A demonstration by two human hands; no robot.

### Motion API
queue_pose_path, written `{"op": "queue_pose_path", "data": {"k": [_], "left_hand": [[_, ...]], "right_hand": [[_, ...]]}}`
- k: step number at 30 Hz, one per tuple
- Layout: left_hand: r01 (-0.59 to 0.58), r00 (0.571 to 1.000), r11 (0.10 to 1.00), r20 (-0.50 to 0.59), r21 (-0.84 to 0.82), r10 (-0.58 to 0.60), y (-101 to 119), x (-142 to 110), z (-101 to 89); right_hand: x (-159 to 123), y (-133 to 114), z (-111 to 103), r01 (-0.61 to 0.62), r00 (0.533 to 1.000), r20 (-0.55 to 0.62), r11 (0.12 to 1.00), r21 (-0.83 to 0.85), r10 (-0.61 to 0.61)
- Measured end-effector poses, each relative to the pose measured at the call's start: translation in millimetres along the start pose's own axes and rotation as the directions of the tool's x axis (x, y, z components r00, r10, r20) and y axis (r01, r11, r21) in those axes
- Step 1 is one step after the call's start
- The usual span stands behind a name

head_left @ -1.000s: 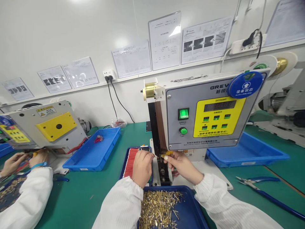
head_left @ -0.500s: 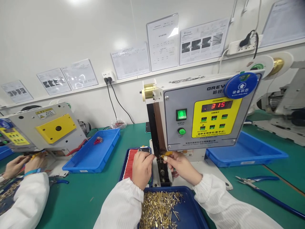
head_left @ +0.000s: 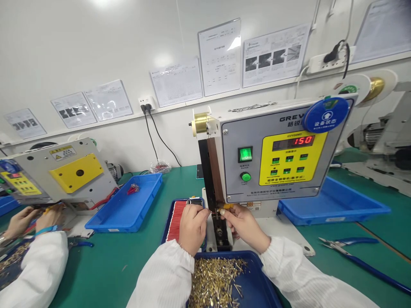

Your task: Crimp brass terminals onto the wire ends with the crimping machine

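Fine wire end being held at crimp head of GREV bench crimper, centre of view. L hand closed, pinching wire; R hand closed, fingertips gripping small yellow piece. Display showing 150. Brass pins lying loose, heaped thick in blue tray at 6 o'clock: many left. Red wires lying packed in dark tray at 9 o'clock. Small red bunch sitting in shallow blue tray at 10 o'clock. Co-worker's hands working at 9 o'clock.
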State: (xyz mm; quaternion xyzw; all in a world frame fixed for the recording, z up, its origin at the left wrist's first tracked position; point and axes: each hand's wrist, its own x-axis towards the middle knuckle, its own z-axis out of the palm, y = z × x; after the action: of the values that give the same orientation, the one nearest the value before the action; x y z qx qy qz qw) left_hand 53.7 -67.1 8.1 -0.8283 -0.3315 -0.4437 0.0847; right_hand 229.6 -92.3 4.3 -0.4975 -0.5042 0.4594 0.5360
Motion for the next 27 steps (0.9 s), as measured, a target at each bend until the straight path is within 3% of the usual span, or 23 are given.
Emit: {"op": "queue_pose_path", "data": {"k": [27], "left_hand": [[-0.027,1.0,1.0,0.005,-0.012,0.027,1.6,0.0,0.1]], "right_hand": [[-1.5,0.1,1.0,0.048,0.998,-0.029,0.996,-0.075,-0.05]]}}
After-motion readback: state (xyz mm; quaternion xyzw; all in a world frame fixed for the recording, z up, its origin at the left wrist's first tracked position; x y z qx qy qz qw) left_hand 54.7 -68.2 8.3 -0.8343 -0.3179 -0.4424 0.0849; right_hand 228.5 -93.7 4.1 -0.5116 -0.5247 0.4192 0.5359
